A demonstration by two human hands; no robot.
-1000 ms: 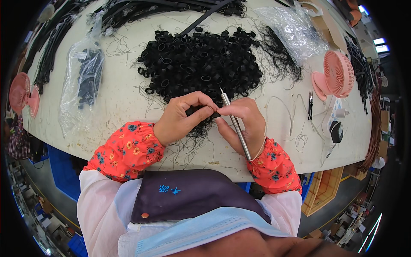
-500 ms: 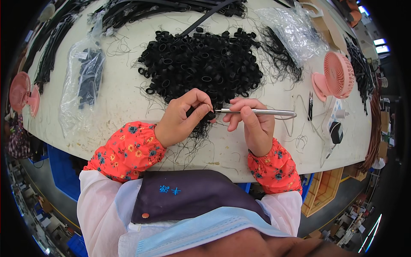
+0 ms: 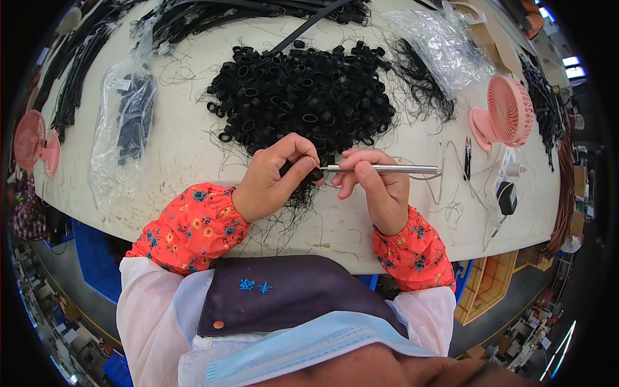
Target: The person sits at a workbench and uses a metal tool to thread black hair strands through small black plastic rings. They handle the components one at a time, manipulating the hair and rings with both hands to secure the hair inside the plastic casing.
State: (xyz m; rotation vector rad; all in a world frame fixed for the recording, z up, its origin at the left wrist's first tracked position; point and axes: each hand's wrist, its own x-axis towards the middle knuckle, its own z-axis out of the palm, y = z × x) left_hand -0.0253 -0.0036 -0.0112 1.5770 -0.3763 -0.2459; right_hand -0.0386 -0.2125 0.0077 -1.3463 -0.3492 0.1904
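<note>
My left hand (image 3: 272, 177) is closed, pinching a small black loop (image 3: 314, 175) between thumb and fingers; part of the loop is hidden by them. In my right hand (image 3: 385, 187) lies a slim silver pen-shaped tool (image 3: 409, 169) with a thin cord at its rear end. Its fine tip points left and meets or nearly meets the loop; I cannot tell if they touch. Just beyond both hands rises a big pile of black loops (image 3: 303, 97). Loose black threads (image 3: 298, 198) lie on the white table (image 3: 193, 148) below my left hand.
A clear bag with black pieces (image 3: 122, 129) lies at left, near a pink fan (image 3: 31, 138). At right are another pink fan (image 3: 509, 109), dark tweezers (image 3: 467, 160), a white power strip (image 3: 500, 169) and a black adapter (image 3: 507, 198). Black straps (image 3: 251, 14) line the far side.
My right hand and the silver tool have shifted very slightly to the left. My left hand keeps its pinch on the loop in the same place.
</note>
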